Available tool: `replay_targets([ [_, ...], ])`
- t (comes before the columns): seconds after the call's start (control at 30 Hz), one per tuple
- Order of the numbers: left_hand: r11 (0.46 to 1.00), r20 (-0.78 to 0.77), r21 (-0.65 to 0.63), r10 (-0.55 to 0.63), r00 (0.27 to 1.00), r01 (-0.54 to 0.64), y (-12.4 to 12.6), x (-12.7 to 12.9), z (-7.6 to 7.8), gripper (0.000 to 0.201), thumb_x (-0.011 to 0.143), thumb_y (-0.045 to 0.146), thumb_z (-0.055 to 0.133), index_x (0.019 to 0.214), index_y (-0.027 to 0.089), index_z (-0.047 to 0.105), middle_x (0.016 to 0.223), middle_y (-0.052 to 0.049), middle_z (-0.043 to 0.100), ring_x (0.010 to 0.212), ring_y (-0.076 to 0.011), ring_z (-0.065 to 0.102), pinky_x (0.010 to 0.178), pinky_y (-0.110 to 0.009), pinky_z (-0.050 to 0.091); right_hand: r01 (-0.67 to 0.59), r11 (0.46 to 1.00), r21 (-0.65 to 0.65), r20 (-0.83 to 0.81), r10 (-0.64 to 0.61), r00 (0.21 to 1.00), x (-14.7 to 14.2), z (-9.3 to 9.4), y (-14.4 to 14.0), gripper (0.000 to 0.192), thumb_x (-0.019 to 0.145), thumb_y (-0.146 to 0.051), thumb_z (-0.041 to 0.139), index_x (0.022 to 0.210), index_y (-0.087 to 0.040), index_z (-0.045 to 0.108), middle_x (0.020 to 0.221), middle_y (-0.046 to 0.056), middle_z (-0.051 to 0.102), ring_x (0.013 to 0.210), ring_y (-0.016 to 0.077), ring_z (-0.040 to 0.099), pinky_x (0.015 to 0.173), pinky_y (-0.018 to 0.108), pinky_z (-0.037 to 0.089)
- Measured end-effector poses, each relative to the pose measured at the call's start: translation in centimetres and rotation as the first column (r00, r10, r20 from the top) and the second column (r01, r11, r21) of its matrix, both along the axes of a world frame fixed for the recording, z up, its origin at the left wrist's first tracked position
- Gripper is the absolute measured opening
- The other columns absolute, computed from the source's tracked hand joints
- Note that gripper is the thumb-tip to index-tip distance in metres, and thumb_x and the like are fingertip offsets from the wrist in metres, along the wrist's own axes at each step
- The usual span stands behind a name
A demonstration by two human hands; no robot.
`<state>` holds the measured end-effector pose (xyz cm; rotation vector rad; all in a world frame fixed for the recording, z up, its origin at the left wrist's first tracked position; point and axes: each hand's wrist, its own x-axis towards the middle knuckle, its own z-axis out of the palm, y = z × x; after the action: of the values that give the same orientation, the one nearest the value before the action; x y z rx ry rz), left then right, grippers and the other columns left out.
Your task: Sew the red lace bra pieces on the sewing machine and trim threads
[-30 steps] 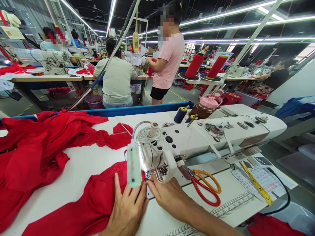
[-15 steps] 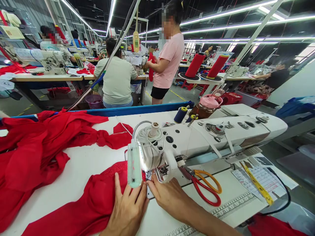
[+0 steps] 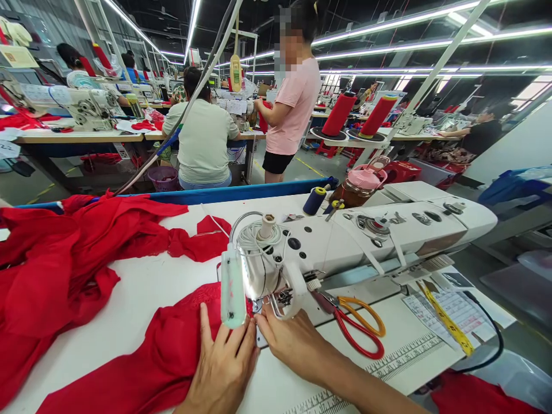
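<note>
My left hand [image 3: 222,362] lies on a red garment piece [image 3: 164,345], its fingers spread, the fingertips partly under the pale green plate [image 3: 233,287] of the sewing machine [image 3: 336,247]. My right hand [image 3: 293,342] reaches in from the right beside the needle area, thumb and fingers drawn together close to the red edge. Whatever its fingers hold is hidden behind the machine head. A lacy strip of the garment runs up to the presser foot. Just right of this hand lie scissors [image 3: 360,322] with one red and one orange handle.
More red fabric [image 3: 77,253] is heaped on the left of the table. A printed ruler scale, a yellow tape measure [image 3: 448,325] and papers lie at right. Behind the machine are a blue thread spool [image 3: 314,200] and a pink-lidded jar [image 3: 362,181]. Co-workers are beyond the table.
The view has shifted slightly. Both hands and the red garment keep nearly the same place at the machine. The standing co-worker's hands have moved a little.
</note>
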<state>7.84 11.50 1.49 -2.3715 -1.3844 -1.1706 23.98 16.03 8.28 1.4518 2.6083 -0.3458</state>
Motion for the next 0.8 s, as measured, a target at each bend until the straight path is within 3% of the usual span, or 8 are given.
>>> replay_targets([
  [0.13,1.0,-0.091,0.015,-0.01,0.996,0.012,0.0,-0.2,0.6,0.025,0.102,0.02,0.05,0.113,0.012,0.07,0.107,-0.008,0.077,0.111,-0.0279,0.065,0.121,-0.065,0.004,0.005,1.0,0.019,-0.016,-0.005,1.0,0.2,0.3,0.4,0.022,0.098,-0.014,0.042,0.097,-0.02,0.063,0.097,0.008,0.072,0.085,0.0237,0.069,0.071,0.03,0.044],
  [0.23,1.0,-0.149,0.022,-0.015,0.989,0.018,0.0,-0.3,1.0,0.025,0.101,0.015,0.048,0.112,0.011,0.07,0.106,-0.009,0.077,0.11,-0.028,0.065,0.12,-0.066,-0.001,0.013,0.999,0.039,-0.004,-0.012,1.0,-0.2,0.4,0.3,0.021,0.097,-0.015,0.044,0.097,-0.02,0.064,0.098,0.009,0.073,0.085,0.0239,0.069,0.071,0.03,0.045],
  [0.53,1.0,-0.122,0.005,-0.018,0.992,0.019,0.0,-0.4,0.3,0.024,0.101,0.017,0.05,0.114,0.011,0.069,0.107,-0.008,0.076,0.11,-0.0281,0.064,0.119,-0.069,-0.002,0.025,0.995,0.094,0.043,-0.029,0.999,-0.8,-0.4,-0.7,0.027,0.098,-0.012,0.04,0.092,-0.018,0.066,0.086,0.012,0.073,0.063,0.0237,0.067,0.06,0.032,0.043],
  [0.7,0.999,-0.04,-0.036,-0.018,0.999,0.016,0.0,-0.5,0.0,0.023,0.101,0.024,0.052,0.115,0.015,0.068,0.107,-0.005,0.075,0.111,-0.0279,0.063,0.12,-0.067,0.004,0.038,0.991,0.125,-0.064,-0.03,0.997,1.3,-0.4,-0.3,0.026,0.102,-0.033,0.047,0.111,-0.019,0.066,0.092,0.01,0.075,0.082,0.0276,0.07,0.072,0.034,0.046],
  [0.8,0.998,-0.066,-0.055,-0.04,0.997,0.036,0.0,-0.6,0.7,0.023,0.101,0.02,0.049,0.114,0.016,0.067,0.106,-0.004,0.074,0.109,-0.026,0.063,0.12,-0.064,0.011,-0.005,0.991,0.134,-0.146,0.025,0.989,1.7,-1.2,0.3,0.025,0.098,-0.025,0.051,0.119,-0.023,0.065,0.093,0.007,0.075,0.087,0.0244,0.069,0.077,0.032,0.046],
])
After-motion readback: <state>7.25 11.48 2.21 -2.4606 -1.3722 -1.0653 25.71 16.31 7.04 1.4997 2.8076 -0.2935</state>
